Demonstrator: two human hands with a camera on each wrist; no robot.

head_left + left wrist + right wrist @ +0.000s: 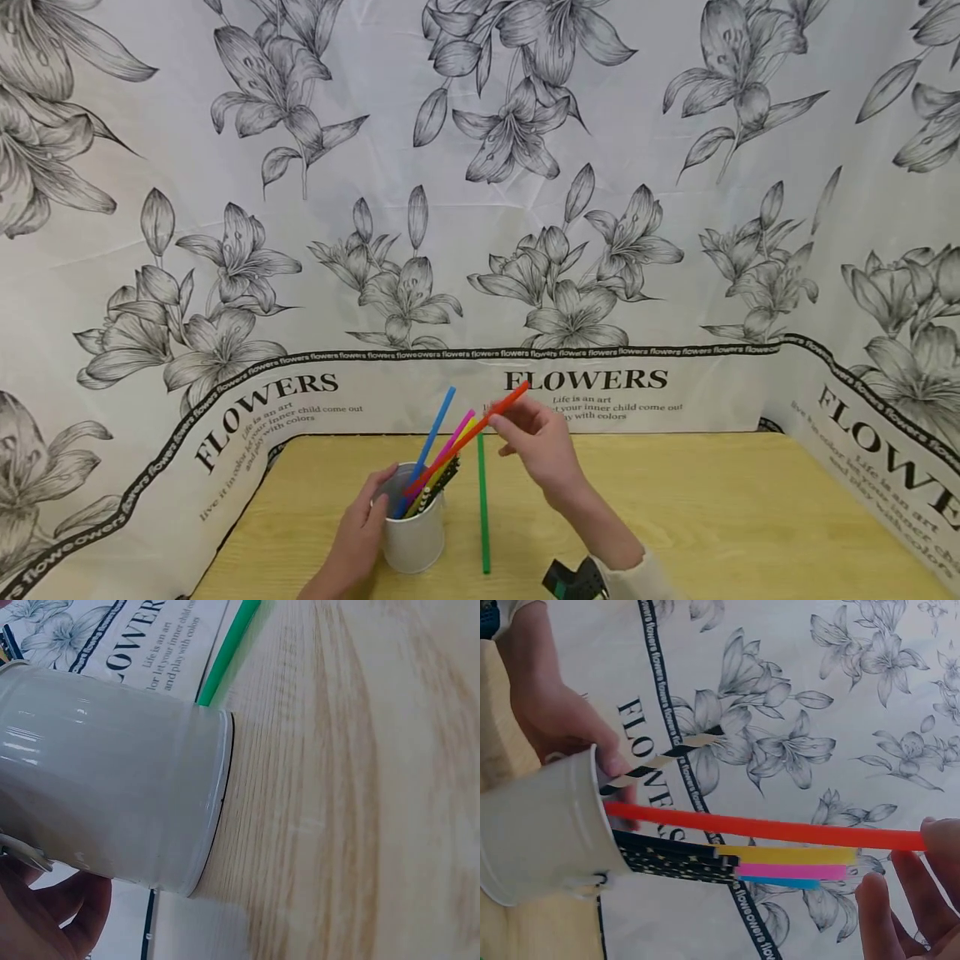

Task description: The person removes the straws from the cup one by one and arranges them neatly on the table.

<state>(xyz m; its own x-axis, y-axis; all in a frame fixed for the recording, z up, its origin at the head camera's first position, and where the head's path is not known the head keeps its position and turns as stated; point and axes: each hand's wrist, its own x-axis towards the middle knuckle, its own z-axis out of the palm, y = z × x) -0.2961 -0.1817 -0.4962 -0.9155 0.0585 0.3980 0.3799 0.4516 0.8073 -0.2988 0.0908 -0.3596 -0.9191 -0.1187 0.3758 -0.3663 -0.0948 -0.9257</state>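
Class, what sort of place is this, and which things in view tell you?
Possibly an indoor craft or filming corner: a flower-printed cloth hangs behind and beside a wood-grained table, where a white pot holds colourful straw-like sticks.

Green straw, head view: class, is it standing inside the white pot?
No, the green straw lies on the table beside the pot, clear of its rim.
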